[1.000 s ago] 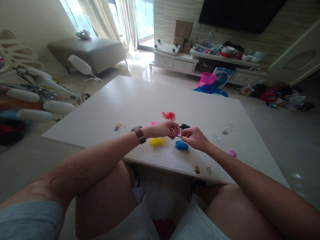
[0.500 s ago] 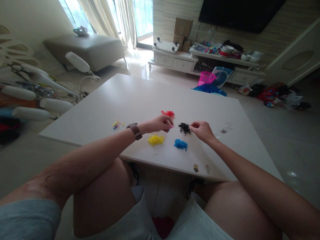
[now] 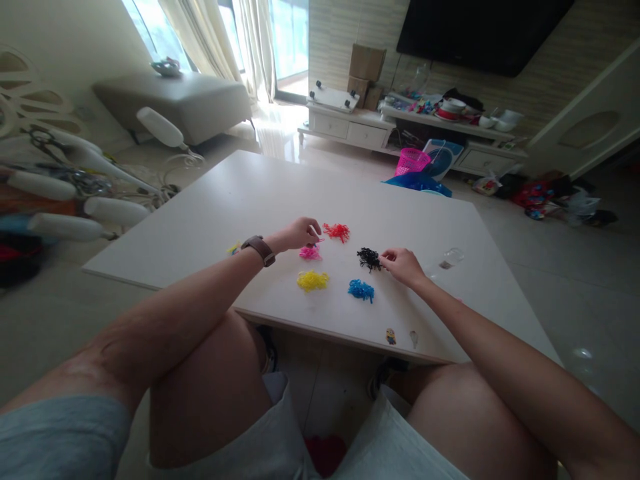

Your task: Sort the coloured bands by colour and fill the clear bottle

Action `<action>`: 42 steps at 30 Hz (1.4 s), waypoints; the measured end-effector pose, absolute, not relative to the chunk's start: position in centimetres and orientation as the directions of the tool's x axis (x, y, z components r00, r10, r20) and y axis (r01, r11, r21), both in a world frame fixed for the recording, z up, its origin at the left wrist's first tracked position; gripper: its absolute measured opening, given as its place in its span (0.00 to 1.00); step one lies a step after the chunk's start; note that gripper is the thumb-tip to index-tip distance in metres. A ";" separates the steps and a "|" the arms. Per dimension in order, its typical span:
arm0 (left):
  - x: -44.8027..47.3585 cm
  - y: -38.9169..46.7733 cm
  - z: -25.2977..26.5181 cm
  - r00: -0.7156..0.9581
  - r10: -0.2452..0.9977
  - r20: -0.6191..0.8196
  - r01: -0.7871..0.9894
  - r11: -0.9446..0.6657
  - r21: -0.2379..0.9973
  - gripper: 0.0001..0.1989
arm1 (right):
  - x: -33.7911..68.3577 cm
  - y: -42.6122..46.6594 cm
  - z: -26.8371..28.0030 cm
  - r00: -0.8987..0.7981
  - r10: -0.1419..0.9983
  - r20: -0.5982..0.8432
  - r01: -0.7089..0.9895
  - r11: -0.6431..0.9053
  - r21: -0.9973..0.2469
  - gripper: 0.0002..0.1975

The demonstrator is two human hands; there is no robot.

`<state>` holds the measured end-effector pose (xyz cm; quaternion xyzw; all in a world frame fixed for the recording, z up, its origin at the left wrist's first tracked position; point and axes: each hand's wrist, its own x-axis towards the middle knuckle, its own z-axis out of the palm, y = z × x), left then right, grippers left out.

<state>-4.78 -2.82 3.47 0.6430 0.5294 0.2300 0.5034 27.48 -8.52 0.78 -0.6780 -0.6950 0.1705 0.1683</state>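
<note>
My left hand, with a brown watch on the wrist, hovers over a pile of pink rubber bands. A thin pink band shows at its pinched fingertips. My right hand rests with fingers pressed together at the right edge of the black rubber bands; whatever lies between those fingertips is too small to make out. Around the hands are separate piles of red rubber bands, yellow rubber bands and blue rubber bands.
On the white table a small clear container lies to the right. A little minion figure and a small pale piece sit by the near edge. Mixed bands are partly behind my left wrist.
My left hand has moved left, from beside the black pile to above the pink pile, which now shows. The right hand stays at the black bands.
</note>
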 end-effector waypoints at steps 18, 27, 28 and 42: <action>-4.7 -2.9 3.0 0.506 0.834 -0.221 0.530 -0.098 0.842 0.09 | 24.0 -10.7 3.4 -0.248 0.965 0.088 0.781 0.253 -0.572 0.09; -6.6 -1.5 4.1 0.363 0.904 -0.226 0.765 -0.151 0.626 0.08 | 23.5 -11.0 2.7 -0.347 0.937 0.048 0.784 0.318 -0.533 0.09; -6.6 -1.6 4.1 0.370 0.901 -0.228 0.770 -0.160 0.617 0.08 | 23.6 -10.9 2.7 -0.342 0.939 0.042 0.788 0.311 -0.532 0.09; -6.1 -2.9 5.2 0.486 0.861 -0.153 0.606 -0.205 0.768 0.09 | 23.8 -10.9 2.8 -0.341 0.939 0.035 0.786 0.306 -0.538 0.10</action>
